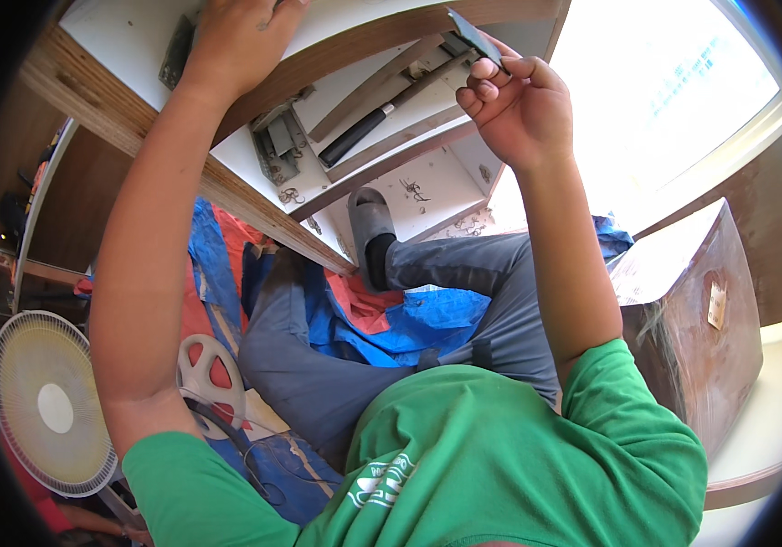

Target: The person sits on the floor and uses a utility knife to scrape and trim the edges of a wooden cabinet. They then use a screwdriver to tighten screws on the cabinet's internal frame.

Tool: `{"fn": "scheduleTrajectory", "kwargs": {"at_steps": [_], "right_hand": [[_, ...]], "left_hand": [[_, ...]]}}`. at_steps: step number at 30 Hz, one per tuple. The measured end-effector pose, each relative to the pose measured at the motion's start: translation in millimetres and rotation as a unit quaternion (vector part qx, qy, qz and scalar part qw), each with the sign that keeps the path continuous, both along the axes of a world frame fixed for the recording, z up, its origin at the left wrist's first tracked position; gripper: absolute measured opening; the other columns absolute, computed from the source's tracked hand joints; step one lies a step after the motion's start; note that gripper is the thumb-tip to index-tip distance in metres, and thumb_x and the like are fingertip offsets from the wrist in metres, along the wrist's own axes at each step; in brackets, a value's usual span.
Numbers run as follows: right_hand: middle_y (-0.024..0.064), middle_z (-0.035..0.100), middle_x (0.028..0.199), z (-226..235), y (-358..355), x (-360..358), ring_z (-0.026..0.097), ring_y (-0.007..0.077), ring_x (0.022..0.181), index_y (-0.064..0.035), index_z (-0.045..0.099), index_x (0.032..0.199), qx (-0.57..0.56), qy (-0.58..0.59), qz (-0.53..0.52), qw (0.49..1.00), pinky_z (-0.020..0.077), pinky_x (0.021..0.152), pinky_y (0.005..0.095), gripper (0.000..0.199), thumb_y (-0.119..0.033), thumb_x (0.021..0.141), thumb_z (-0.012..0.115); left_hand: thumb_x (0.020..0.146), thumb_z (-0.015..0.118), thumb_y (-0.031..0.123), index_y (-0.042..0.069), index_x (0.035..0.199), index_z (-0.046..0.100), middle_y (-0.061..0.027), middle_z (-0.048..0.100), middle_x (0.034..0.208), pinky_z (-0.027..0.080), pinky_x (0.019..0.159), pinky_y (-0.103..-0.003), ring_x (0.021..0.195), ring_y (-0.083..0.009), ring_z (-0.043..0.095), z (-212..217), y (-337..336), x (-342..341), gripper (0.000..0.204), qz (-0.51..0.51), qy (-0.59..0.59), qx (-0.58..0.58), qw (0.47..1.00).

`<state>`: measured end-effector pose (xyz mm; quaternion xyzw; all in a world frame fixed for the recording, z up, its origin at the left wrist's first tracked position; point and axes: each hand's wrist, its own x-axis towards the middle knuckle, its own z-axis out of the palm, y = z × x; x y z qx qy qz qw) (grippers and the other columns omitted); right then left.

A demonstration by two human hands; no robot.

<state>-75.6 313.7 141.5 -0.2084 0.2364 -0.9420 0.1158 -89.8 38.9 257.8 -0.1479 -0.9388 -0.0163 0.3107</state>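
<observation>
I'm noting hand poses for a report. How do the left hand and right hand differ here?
The left hand shows its back; the right hand shows its palm. The left hand is cut off by the picture's top edge; the right hand isn't. Whether the left hand holds anything is unclear; the right hand grips a dark sheet. Both are bare.

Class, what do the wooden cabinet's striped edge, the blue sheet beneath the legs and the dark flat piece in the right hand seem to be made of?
Striped edge: apparently unpainted plywood; thin layers show along it.
Blue sheet: probably plastic tarpaulin, slightly shiny, with sharp creases.
Dark flat piece in the right hand: uncertain; thin and dull, perhaps abrasive paper.
</observation>
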Motion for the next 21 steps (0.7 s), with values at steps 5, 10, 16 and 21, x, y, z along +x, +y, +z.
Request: {"fn": "scheduleTrajectory", "kwargs": {"at_steps": [5, 10, 16, 21], "right_hand": [[0.0266, 0.067, 0.107, -8.6, 6.6, 9.0, 0.068, 0.0306, 0.09, 0.0032, 0.044, 0.133, 0.119, -0.048, -0.151, 0.98, 0.0578, 0.082, 0.043, 0.043, -0.01, 0.094, 0.034], [0.0297, 0.06, 0.124, -14.4, 24.3, -5.1, 0.066, 0.0399, 0.107, 0.0055, 0.04, 0.137, 0.113, -0.092, -0.263, 0.954, 0.06, 0.087, 0.0445, 0.043, -0.008, 0.097, 0.029], [0.02, 0.063, 0.112, -14.9, 44.2, -20.9, 0.069, 0.0276, 0.096, 0.0043, 0.051, 0.123, 0.113, -0.152, -0.419, 0.888, 0.058, 0.079, 0.0374, 0.035, -0.008, 0.095, 0.034], [0.0288, 0.056, 0.128, -1.3, 45.6, -29.0, 0.059, 0.0355, 0.123, 0.0131, 0.049, 0.129, 0.173, -0.07, -0.346, 0.919, 0.0546, 0.096, 0.0383, 0.044, -0.023, 0.103, 0.043]], "left_hand": [[0.101, 0.05, 0.036, 0.013, 0.137, 0.058, -0.0164, 0.044, 0.153, 0.025, 0.118, -0.043, 0.143, -0.0352, 0.034, -1.4, -17.5, -22.4, 0.044, -0.128, 0.077, -0.027, 0.988], [0.101, 0.049, 0.038, 0.012, 0.138, 0.056, -0.0162, 0.042, 0.153, 0.023, 0.119, -0.044, 0.144, -0.0375, 0.031, -2.4, -24.9, -29.4, 0.046, -0.115, 0.048, -0.032, 0.992], [0.102, 0.047, 0.035, 0.01, 0.143, 0.051, -0.0157, 0.036, 0.157, 0.02, 0.12, -0.045, 0.148, -0.0344, 0.024, 3.2, -13.8, -19.3, 0.048, -0.072, -0.016, -0.027, 0.997], [0.103, 0.046, 0.032, 0.01, 0.144, 0.05, -0.0162, 0.035, 0.158, 0.02, 0.12, -0.045, 0.147, -0.0343, 0.025, 5.2, -12.7, -19.5, 0.047, -0.062, -0.038, -0.028, 0.997]]}}
